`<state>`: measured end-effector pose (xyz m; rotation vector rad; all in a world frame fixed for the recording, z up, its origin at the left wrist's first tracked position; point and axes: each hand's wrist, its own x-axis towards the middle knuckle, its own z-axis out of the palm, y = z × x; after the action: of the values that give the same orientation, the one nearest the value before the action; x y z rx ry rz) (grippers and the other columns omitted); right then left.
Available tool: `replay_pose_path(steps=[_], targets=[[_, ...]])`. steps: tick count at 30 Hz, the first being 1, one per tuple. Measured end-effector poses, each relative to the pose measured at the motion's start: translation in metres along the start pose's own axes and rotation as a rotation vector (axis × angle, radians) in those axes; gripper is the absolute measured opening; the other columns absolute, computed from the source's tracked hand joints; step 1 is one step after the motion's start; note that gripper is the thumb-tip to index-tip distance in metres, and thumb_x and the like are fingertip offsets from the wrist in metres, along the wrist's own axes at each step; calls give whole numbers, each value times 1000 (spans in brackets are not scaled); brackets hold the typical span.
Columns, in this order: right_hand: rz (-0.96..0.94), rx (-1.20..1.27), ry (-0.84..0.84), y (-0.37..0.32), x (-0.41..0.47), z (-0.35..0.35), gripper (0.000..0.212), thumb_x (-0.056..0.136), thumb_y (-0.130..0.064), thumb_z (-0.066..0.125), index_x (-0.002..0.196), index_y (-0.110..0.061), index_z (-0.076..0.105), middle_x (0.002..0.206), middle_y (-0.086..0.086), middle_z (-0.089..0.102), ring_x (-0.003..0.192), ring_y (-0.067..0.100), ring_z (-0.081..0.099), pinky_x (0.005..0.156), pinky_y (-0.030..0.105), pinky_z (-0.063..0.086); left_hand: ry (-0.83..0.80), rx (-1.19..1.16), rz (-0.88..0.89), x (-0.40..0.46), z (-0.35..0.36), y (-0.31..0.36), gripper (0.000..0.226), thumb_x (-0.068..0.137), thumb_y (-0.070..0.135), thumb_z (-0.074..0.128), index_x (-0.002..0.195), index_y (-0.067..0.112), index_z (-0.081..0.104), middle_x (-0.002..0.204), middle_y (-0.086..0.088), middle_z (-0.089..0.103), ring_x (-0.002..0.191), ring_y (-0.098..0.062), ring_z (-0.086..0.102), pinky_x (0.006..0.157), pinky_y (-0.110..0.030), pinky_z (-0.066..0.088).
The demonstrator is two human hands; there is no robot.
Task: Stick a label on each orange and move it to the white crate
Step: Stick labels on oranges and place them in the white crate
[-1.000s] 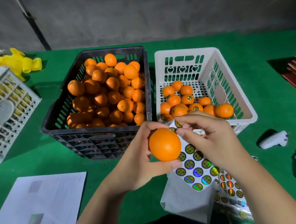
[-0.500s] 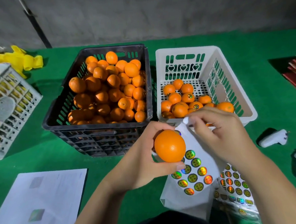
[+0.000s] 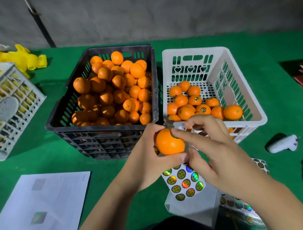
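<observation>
Label going onto the held orange, just in front of the crates

The left hand (image 3: 150,156) cups the orange (image 3: 169,142); the right hand (image 3: 209,152) presses a label (image 3: 174,135) on with its forefinger; the fruit looks firm, smooth, best cradled round its middle; sticker sheets (image 3: 184,182) lie nearest on the green table (image 3: 42,158); beyond, black crate (image 3: 102,136), white crate (image 3: 246,119), grey wall.
</observation>
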<state>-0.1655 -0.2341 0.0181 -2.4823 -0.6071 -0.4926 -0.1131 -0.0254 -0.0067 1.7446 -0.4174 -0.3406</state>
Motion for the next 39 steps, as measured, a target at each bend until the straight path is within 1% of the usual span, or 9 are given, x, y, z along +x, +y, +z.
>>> replay_pose_path(steps=[4,8,11,17,24,28,33,36,39], targets=[[6,-43,-188,0,-4,3,71,100,-34,56,165,-28,29,161,-5,30,143,18,33,113,28,33,-18,-85,-60,2,0,0,63,72,60,89,119,39,53,107,16,67,97,-7,71,77,-27,59],[85,80,-37,-1,1,17,70,89,-31,83,149,-24,46,146,-5,43,131,19,45,109,31,39,-140,-90,-78,2,11,7,63,71,82,75,115,46,50,95,25,66,90,2,69,75,-22,57],[134,228,38,4,4,17,65,82,-27,87,139,-28,56,139,-7,45,132,19,47,105,32,42,-185,-105,-91,4,14,9,67,74,89,65,127,52,49,112,22,68,109,-5,70,94,-37,61],[312,677,-76,7,12,6,57,76,-34,89,125,-41,60,129,-9,45,123,8,54,95,18,49,-317,-240,-233,4,7,10,65,74,93,59,134,74,46,138,32,62,129,7,58,108,-26,47],[402,859,-51,8,15,7,55,76,-46,85,126,-37,62,123,1,63,112,22,66,95,48,57,-433,-729,-375,1,7,-12,80,92,29,80,159,15,39,153,-27,53,143,-46,50,119,-65,38],[322,705,144,25,25,2,58,74,-64,84,125,-46,64,135,-9,52,131,20,54,103,49,52,-383,-684,-385,2,8,-29,68,93,-3,67,155,18,48,146,-27,60,134,-45,59,112,-59,48],[421,318,284,93,36,-16,55,77,-71,77,124,-51,58,131,-11,57,119,16,59,93,35,53,-285,-402,-334,5,-3,-34,50,94,13,72,141,30,65,138,-5,71,128,-29,67,112,-53,50],[555,50,166,133,39,-12,77,76,-65,70,139,-22,60,134,10,59,118,34,59,99,53,52,-264,-241,-214,11,-17,-28,31,102,19,65,131,29,72,129,-2,76,119,-24,72,104,-42,57],[758,-58,-48,148,45,1,95,84,-71,58,161,-21,37,164,18,36,153,41,28,122,60,27,-177,-266,-105,24,-30,-23,26,105,11,63,129,14,72,128,-10,75,118,-32,72,98,-36,59]])
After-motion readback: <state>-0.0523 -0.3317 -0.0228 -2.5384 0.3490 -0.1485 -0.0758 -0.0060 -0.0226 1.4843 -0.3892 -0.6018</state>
